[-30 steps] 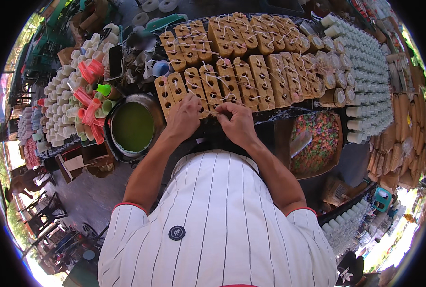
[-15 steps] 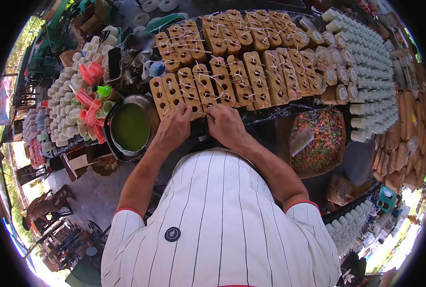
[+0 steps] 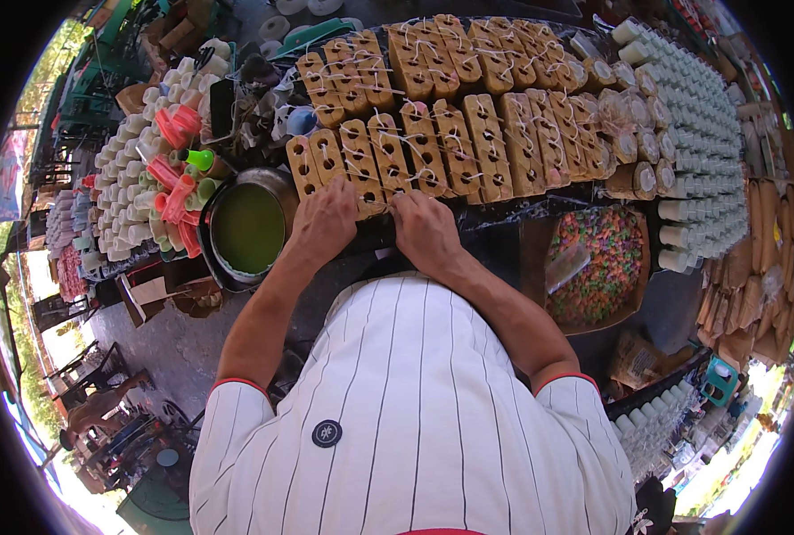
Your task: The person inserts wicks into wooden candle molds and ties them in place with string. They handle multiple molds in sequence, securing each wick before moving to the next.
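Note:
My left hand (image 3: 324, 223) and my right hand (image 3: 426, 234) meet at the near end of a row of tan blocks (image 3: 489, 147) with round holes. Fingers of both hands are closed in a pinch, and a thin white string (image 3: 376, 203) appears to run between the fingertips. Partly under my hands is the near end of one block (image 3: 358, 160). White strings lie knotted and loose across the tops of the blocks, which stand side by side in two rows. The fingertips themselves are small and partly hidden.
A metal pot (image 3: 248, 228) of green liquid stands left of my hands, beside pale cups (image 3: 125, 183) and pink-red pieces (image 3: 179, 198). To the right sits a cardboard box (image 3: 532, 259) of colourful bits. Rows of white cylinders (image 3: 700, 143) fill the far right.
The view has shifted slightly. My hands stay at the same block end, still pinched, with the fingertips a little farther apart.

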A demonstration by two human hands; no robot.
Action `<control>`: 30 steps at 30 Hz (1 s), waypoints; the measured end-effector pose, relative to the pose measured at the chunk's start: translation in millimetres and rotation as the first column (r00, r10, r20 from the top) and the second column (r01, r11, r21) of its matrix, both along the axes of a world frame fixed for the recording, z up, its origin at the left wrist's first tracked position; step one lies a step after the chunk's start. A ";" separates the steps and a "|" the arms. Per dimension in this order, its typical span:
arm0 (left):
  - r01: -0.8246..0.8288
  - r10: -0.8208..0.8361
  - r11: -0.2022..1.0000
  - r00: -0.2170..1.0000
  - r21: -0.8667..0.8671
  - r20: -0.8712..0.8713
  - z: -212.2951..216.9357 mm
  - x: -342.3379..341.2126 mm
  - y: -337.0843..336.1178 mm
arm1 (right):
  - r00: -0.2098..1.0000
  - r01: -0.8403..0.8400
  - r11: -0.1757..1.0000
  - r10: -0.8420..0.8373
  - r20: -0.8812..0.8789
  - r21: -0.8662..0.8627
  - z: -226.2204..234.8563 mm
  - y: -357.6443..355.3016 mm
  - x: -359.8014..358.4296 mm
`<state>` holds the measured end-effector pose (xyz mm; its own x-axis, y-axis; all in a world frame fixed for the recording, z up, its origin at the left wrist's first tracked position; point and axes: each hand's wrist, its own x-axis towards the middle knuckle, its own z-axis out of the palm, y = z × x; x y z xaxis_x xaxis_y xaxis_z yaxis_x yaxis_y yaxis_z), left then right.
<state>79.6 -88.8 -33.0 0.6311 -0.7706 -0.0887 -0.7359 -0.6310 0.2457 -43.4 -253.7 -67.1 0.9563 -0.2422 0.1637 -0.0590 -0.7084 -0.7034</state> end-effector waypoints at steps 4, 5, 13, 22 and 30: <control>0.090 -0.090 0.996 0.996 -0.021 0.006 0.5 5.2 3.7 | 1.000 0.022 1.000 -0.022 0.010 -0.010 0.7 1.2 1.6; 0.106 -0.106 0.994 0.994 -0.019 0.002 3.2 4.4 4.5 | 1.000 0.025 1.000 -0.024 0.010 -0.009 0.0 1.7 2.1; 0.075 -0.093 0.980 0.991 -0.183 -0.093 -6.0 2.2 4.9 | 0.999 0.000 0.999 -0.001 -0.037 -0.047 4.0 3.1 4.2; 0.116 -0.099 0.972 0.991 -0.205 0.095 -12.7 -3.1 7.3 | 0.998 0.053 0.998 -0.054 -0.045 -0.017 8.1 0.6 2.5; -0.031 0.012 0.991 0.989 -0.129 -0.148 -1.9 3.4 -0.6 | 0.998 0.046 0.999 -0.047 -0.048 -0.024 4.2 -0.5 0.8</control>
